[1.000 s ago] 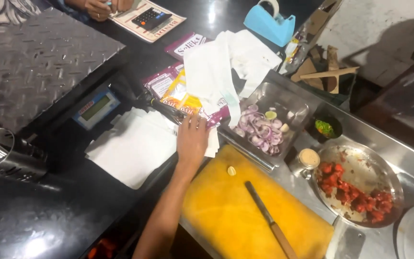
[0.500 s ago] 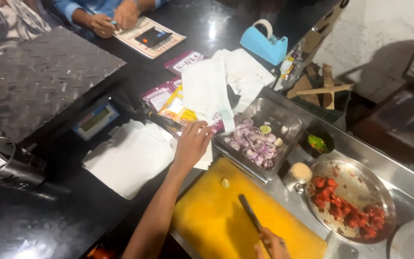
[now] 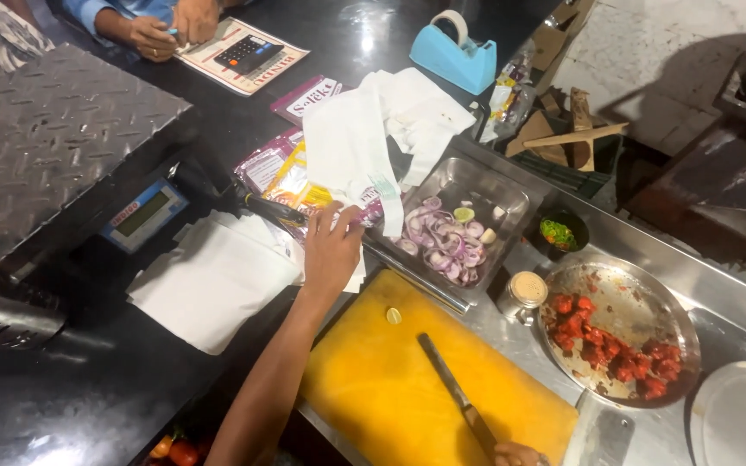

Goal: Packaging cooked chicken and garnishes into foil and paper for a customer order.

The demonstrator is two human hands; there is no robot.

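My left hand (image 3: 331, 250) reaches across the black counter, fingers spread. Its fingertips touch the colourful packets (image 3: 291, 185) and a dark handle beside the white paper sheets (image 3: 213, 280). A yellow cutting board (image 3: 390, 388) lies below it with a small lime piece (image 3: 394, 316) on it. A knife (image 3: 446, 384) rests diagonally on the board. My right hand (image 3: 518, 454), mostly cut off at the bottom edge, sits on the end of the knife's handle. A steel tray (image 3: 511, 203) holds sliced red onion (image 3: 442, 242).
A round steel plate (image 3: 641, 298) with red saucy pieces, a small lidded cup (image 3: 524, 292) and a green chilli bowl (image 3: 559, 233) sit to the right. A weighing scale (image 3: 53, 138), blue tape dispenser (image 3: 455, 56) and another person's hands (image 3: 170, 26) by a calculator lie beyond.
My right hand has come in at the bottom and reached the knife handle. My left hand stays at the packets, its fingers a little further forward.
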